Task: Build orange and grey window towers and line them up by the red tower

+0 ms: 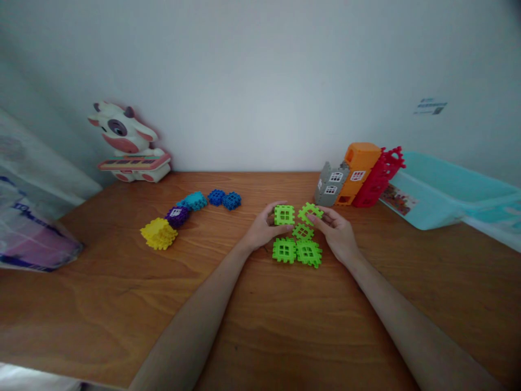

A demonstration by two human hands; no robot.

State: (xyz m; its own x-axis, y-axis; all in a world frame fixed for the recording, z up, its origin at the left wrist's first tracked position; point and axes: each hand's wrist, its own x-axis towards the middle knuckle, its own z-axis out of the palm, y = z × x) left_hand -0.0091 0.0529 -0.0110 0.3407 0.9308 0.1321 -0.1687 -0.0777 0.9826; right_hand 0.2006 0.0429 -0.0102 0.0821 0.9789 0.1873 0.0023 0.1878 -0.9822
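Head view, looking down along two bare forearms: the left hand (262,228) holds a lime-green waffle-block square (284,215) upright by its side edge, fingers closed narrowly on it, while the right hand (336,233) pinches a second, tilted green square (310,213) at its corner. The two squares are just apart, above three more green squares (284,250) lying on the wooden counter (260,309). Gripping by the outer edges seems best, leaving the toothed inner edges unobstructed. Farther left lie a yellow block stack (158,233), a purple block (177,216), a teal block (194,201) and two blue blocks (223,199). To the right, grey, orange and red house pieces (358,176) stand beside a pale teal plastic tub (431,190).
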